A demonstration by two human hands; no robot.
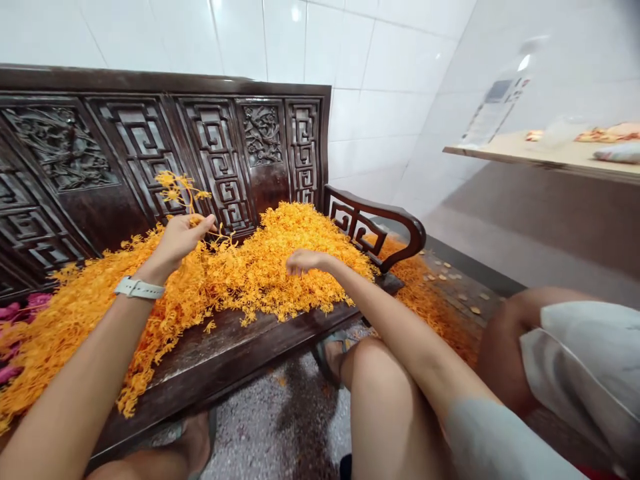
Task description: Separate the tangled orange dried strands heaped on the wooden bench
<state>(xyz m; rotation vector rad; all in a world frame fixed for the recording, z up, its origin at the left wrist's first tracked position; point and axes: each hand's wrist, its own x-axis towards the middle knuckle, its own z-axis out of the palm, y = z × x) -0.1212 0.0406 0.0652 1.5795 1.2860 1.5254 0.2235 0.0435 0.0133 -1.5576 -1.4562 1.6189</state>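
Singling out 1 sprig (176, 189) seems the step: the left hand (183, 238) pinches it above the pile (295, 230); the right hand's (306, 261) grip I can't tell. Next calls for gentle untangling.

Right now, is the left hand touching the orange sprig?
Touching: the head view shows the left hand pinching the orange sprig, whose frilly end rises above the fingers.

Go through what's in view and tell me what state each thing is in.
Left hand, pinching an orange sprig
Orange sprig, raised, branching
Right hand, fingers curled, contact with orange pile unclear
Orange pile, loosely heaped
Bench, partly covered
Wristband, fastened
Bottle, standing, blurred
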